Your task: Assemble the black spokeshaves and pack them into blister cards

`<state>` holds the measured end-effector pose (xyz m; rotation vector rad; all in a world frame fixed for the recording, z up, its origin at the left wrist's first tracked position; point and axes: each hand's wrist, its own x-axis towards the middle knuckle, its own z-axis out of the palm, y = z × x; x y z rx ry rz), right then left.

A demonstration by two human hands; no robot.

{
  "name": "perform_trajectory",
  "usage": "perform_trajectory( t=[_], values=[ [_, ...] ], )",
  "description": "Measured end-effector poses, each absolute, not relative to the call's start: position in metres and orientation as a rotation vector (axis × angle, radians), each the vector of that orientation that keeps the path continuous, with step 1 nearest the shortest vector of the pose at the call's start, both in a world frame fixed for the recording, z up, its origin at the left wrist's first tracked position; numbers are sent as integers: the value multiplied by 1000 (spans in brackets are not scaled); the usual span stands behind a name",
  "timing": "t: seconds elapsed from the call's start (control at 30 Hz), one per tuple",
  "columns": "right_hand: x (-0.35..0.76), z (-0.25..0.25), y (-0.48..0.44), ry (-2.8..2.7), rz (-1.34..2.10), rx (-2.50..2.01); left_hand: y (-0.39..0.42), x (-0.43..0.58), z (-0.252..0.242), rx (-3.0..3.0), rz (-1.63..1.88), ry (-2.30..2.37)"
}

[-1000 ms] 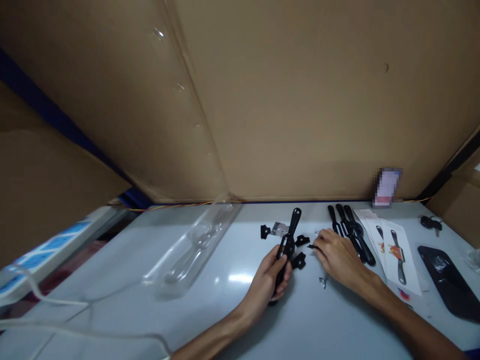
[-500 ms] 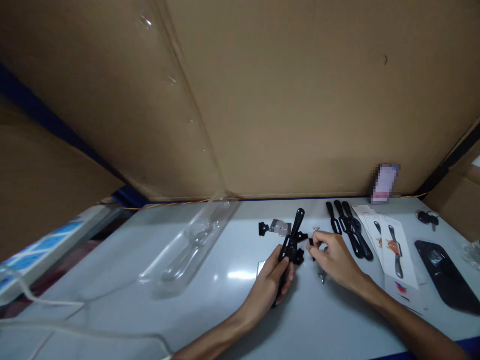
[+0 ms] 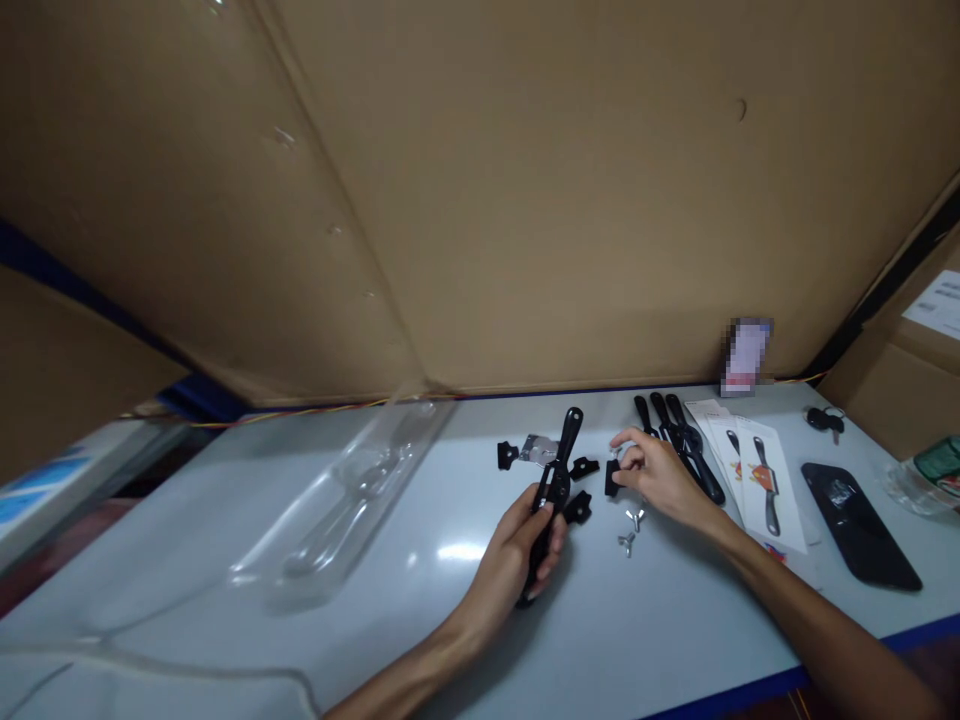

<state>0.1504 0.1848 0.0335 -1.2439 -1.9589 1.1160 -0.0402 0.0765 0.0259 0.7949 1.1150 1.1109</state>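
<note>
My left hand (image 3: pixel 525 545) is wrapped round a black two-handled tool (image 3: pixel 556 482), its upper handle pointing away from me. To the right, my right hand (image 3: pixel 660 474) pinches a small black plate (image 3: pixel 612 478) between thumb and fingers. Beyond the held tool lie a black clamp piece (image 3: pixel 508 456) and flat metal blades (image 3: pixel 538 449). Two more black pieces, one upper (image 3: pixel 584 468) and one lower (image 3: pixel 577 508), rest just right of the tool. Silvery wing screws (image 3: pixel 627 543) are on the table below my right hand.
Several black tools (image 3: pixel 694 450) lie behind my right hand, beside printed cards (image 3: pixel 772 490). Farther right are a dark phone (image 3: pixel 859 525), keys (image 3: pixel 825 420) and a plastic-wrapped item (image 3: pixel 930 475). Clear plastic packaging (image 3: pixel 352 500) lies left. Cardboard (image 3: pixel 562 200) stands behind the table (image 3: pixel 420 640).
The view has shifted, so the scene sits farther left. My right hand has opened its outer fingers somewhat, and the black plate and wing screws show more clearly. My left hand still holds the tool.
</note>
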Motion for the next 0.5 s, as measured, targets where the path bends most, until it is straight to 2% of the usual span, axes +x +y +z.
perform_trajectory(
  t=[0.2, 0.4, 0.5],
  values=[
    [146, 27, 178, -2193, 865, -1321, 77, -42, 36, 719, 1265, 1125],
    [141, 33, 167, -2442, 305, -1376, 88, -52, 38, 700, 1525, 1134],
    [125, 43, 155, -2526, 297, -1257, 94, -60, 36, 675, 1649, 1145]
  ],
)
